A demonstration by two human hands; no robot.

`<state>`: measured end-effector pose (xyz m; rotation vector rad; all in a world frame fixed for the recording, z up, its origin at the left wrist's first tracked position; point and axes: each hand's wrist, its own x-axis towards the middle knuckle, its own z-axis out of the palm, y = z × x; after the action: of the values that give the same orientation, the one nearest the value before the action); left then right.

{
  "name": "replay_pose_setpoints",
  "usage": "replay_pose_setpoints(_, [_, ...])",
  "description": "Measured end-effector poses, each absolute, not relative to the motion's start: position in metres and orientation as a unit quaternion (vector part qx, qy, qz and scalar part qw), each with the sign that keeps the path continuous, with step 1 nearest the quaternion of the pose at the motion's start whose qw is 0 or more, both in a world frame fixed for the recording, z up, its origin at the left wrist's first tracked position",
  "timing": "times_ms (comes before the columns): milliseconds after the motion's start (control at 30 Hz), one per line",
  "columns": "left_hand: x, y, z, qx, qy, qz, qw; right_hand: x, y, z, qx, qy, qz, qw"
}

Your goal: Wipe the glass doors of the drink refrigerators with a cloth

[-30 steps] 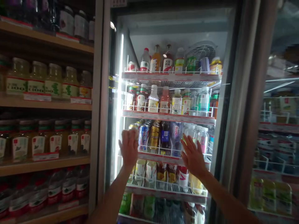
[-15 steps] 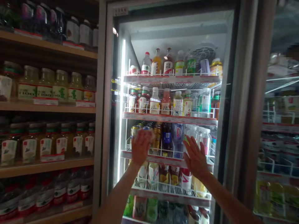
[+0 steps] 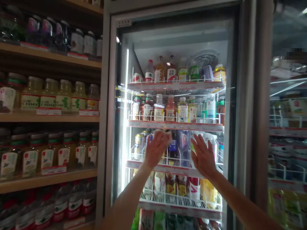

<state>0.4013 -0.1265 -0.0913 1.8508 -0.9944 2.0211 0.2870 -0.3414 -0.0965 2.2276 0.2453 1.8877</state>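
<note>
My left hand and my right hand are raised with palms toward the glass door of a drinks cooler, and both appear pressed flat on it. The left hand's fingers are together and its fingertips look pale. The right hand's fingers are spread. Behind the glass, the left hand is in front of drink cans, and the right hand is in front of plastic bottles. The hands partly hide that wire shelf.
Wooden shelves at the left hold rows of labelled bottles and jars. A metal door frame divides this cooler from a second glass-fronted cooler at the right. Bottled drinks fill the cooler's other shelves.
My left hand has slid right across the glass, toward my right hand. The view has drifted, so the cooler sits lower and slightly further right in the picture.
</note>
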Motion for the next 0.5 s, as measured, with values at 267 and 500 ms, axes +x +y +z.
replay_pose_setpoints(267, [0.419,-0.110,-0.063,0.628,-0.156,0.693,0.318,0.274,-0.367,-0.098,0.738,0.043,0.664,0.116])
replay_pose_setpoints(500, [0.364,-0.208,-0.087,0.608,-0.450,0.650,0.067,0.272,-0.376,-0.093,0.725,0.030,0.682,0.097])
